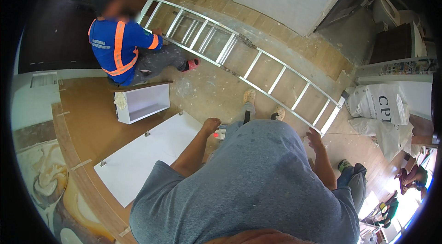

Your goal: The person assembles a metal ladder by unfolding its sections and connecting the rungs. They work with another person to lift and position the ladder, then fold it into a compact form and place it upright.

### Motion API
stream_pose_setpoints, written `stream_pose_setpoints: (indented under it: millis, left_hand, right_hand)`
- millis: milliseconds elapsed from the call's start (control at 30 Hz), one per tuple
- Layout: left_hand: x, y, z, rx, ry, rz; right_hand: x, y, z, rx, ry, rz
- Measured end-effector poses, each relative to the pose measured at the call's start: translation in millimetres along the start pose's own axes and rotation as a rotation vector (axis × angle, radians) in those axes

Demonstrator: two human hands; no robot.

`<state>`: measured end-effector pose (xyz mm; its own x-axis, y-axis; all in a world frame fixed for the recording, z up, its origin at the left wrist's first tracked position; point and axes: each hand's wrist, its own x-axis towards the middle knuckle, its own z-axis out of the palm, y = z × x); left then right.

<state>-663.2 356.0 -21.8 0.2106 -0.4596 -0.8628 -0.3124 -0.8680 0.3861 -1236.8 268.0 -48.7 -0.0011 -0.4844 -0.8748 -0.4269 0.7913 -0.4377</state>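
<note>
Over dusty tan floor point(198, 99), can see long, hinged, silver metal ladder point(245, 39) reaching from co-worker in blue-and-orange shirt point(113, 50) to right hand point(316, 141), very near its end; cannot tell if gripping. Can see left hand point(211, 125) curled beside small grey-and-red object point(221, 132); also cannot tell if holding it.

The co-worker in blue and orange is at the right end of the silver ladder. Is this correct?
Not the right end: the head view shows the co-worker in blue and orange at the left end of the silver ladder.
</note>
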Motion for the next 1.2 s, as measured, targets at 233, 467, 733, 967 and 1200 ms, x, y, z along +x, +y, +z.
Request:
stream_pose_setpoints:
  millis: [233, 467, 733, 967, 1200]
  left_hand:
    - [-21, 16, 5, -0.078, 0.101, 0.071]
    - [-36, 6, 3, -0.175, 0.134, 0.021]
    - [-37, -44, 5, -0.167, 0.117, -0.008]
    - [-43, -32, 20, -0.226, 0.132, -0.041]
    - [-38, -13, 15, -0.164, 0.043, -0.036]
  right_hand:
    - [6, -2, -5, -0.025, -0.024, -0.001]
    - [45, 13, 1, -0.068, -0.022, -0.132]
    - [48, -27, 8, -0.154, -0.054, -0.166]
    - [46, -14, -4, -0.222, -0.031, -0.144]
    - [28, 11, -8, -0.090, 0.004, -0.033]
